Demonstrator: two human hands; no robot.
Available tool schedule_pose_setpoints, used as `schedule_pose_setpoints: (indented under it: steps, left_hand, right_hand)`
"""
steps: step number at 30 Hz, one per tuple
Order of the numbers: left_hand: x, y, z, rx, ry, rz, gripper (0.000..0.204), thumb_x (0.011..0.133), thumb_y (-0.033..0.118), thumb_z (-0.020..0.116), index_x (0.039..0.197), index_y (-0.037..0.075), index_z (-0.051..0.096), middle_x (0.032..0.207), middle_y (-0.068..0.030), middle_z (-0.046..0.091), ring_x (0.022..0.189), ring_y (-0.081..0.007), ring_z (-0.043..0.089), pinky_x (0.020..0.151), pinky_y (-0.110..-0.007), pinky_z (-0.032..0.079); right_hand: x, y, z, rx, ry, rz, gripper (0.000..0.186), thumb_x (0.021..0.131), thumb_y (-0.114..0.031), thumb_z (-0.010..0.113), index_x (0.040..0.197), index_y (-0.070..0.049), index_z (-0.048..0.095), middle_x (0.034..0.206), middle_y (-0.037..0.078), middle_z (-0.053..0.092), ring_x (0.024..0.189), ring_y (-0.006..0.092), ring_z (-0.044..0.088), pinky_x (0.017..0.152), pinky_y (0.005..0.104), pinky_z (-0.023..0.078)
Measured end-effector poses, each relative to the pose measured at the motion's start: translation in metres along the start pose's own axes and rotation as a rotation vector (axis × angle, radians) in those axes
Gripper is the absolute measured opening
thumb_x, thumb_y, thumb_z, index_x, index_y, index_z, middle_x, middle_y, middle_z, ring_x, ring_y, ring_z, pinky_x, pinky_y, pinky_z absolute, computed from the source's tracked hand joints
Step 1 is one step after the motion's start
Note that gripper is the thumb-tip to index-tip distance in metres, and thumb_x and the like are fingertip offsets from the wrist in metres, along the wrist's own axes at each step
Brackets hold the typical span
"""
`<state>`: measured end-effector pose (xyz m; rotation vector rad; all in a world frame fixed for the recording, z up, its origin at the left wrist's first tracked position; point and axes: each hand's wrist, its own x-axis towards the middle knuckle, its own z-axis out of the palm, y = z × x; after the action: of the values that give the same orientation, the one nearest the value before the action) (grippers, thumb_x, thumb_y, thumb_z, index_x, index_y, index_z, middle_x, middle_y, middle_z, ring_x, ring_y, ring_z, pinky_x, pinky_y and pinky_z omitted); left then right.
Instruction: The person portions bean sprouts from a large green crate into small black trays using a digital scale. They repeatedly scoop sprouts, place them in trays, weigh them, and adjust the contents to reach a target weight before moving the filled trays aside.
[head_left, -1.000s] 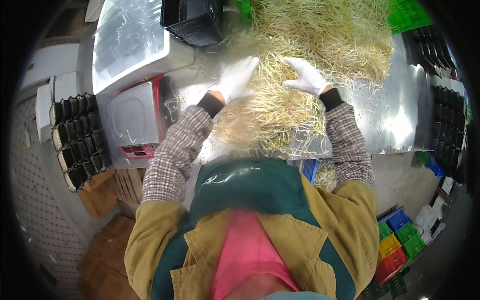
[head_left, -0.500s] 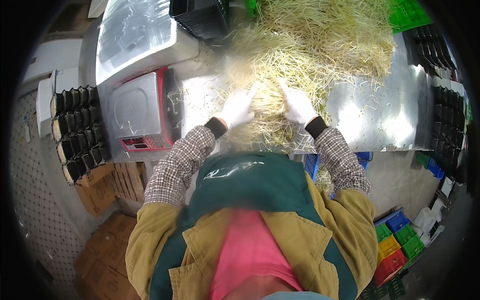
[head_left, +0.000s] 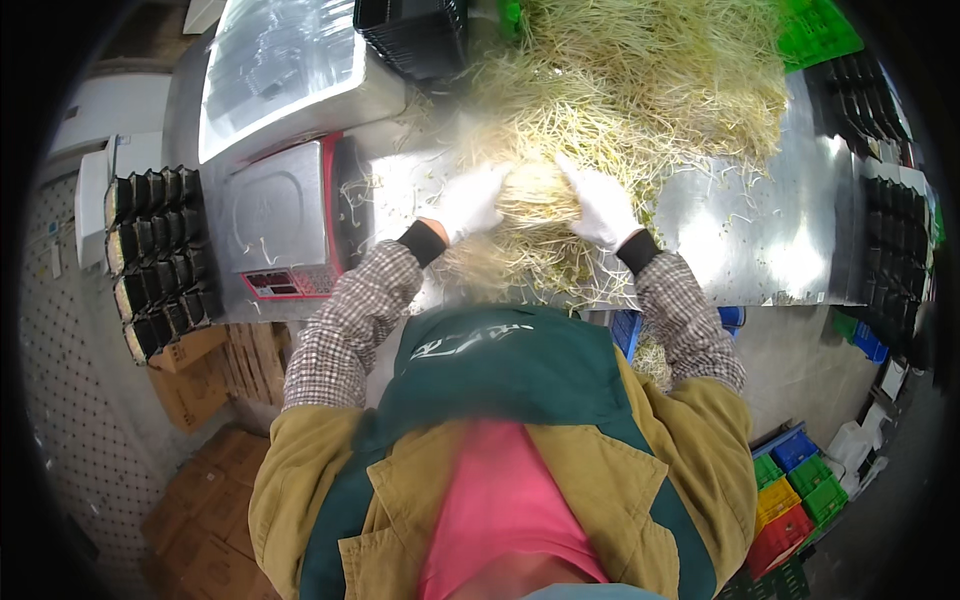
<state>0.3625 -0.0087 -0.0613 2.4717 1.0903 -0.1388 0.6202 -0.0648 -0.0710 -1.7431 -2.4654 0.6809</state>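
Note:
My left hand (head_left: 472,205) and my right hand (head_left: 603,208), both in white gloves, press a bundle of bean sprouts (head_left: 538,193) from its two sides. The pale stems lie mostly crosswise between my palms. Behind it spreads a big heap of bean sprouts (head_left: 660,75) on the metal table (head_left: 735,235). Looser sprouts with greenish and brownish bits (head_left: 530,262) lie between my hands and the table's near edge. To the left of my left hand is a red-framed scale (head_left: 282,212) with a few stray sprouts on its steel pan.
A white box with shiny film-like contents (head_left: 280,75) stands behind the scale, beside stacked black trays (head_left: 418,38). Black packs stand stacked at the left (head_left: 155,250) and right (head_left: 893,225). A green crate (head_left: 815,35) is at the far right; coloured crates (head_left: 783,525) and cardboard (head_left: 205,510) lie below.
My hands have closed in on the sprouts, which now form a tighter, rounded bundle between them. My extended index fingers have curved inward around it.

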Motion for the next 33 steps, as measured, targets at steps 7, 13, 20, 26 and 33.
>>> schedule_pose_setpoints:
  steps: [7, 13, 20, 26, 33]
  left_hand:
    - [-0.012, 0.002, 0.008, 0.141, 0.074, 0.005, 0.120, 0.061, 0.029, 0.090, 0.154, 0.005, 0.017, 0.149, -0.0244, 0.035, 0.136, -0.0389, 0.040, 0.113, -0.047, 0.033]
    - [0.001, -0.011, 0.038, -0.051, 0.112, -0.120, 0.068, 0.078, 0.013, 0.069, 0.138, 0.004, 0.039, 0.119, -0.0195, 0.058, 0.114, -0.0347, 0.057, 0.095, -0.048, 0.046]
    - [-0.004, -0.003, 0.022, -0.111, 0.039, 0.005, 0.025, 0.090, 0.010, 0.049, 0.115, 0.007, 0.054, 0.100, -0.0184, 0.065, 0.089, -0.0363, 0.067, 0.074, -0.044, 0.054]
    - [0.000, -0.017, 0.062, -0.131, -0.032, -0.036, 0.025, 0.088, 0.011, 0.055, 0.112, 0.006, 0.058, 0.101, -0.0194, 0.067, 0.086, -0.0362, 0.068, 0.074, -0.043, 0.054]
    - [-0.035, -0.057, -0.002, 0.085, 0.058, 0.249, 0.064, 0.083, 0.028, 0.072, 0.141, 0.012, 0.049, 0.125, -0.0202, 0.061, 0.111, -0.0331, 0.063, 0.094, -0.040, 0.050]
  right_hand:
    - [-0.010, -0.027, -0.017, -0.194, -0.038, 0.036, 0.139, 0.047, -0.043, 0.094, 0.156, -0.009, 0.015, 0.159, 0.023, 0.019, 0.146, 0.0407, 0.021, 0.117, 0.0575, 0.019]
    - [0.014, -0.018, 0.016, -0.120, 0.081, 0.050, 0.120, 0.058, -0.020, 0.086, 0.155, -0.011, 0.017, 0.137, 0.023, 0.049, 0.119, 0.0360, 0.054, 0.103, 0.0487, 0.040]
    - [0.004, -0.005, -0.042, -0.247, -0.035, -0.076, 0.034, 0.072, -0.005, 0.065, 0.106, -0.008, 0.061, 0.082, 0.014, 0.068, 0.079, 0.0317, 0.068, 0.066, 0.0437, 0.053]
    - [-0.020, 0.004, -0.072, -0.270, -0.092, 0.002, 0.020, 0.075, -0.004, 0.062, 0.095, -0.007, 0.064, 0.089, 0.016, 0.069, 0.087, 0.0341, 0.068, 0.076, 0.0420, 0.055]
    - [-0.043, 0.012, -0.149, 0.073, 0.200, 0.063, 0.055, 0.082, -0.026, 0.074, 0.130, -0.006, 0.057, 0.107, 0.016, 0.069, 0.098, 0.0301, 0.069, 0.083, 0.0367, 0.055]
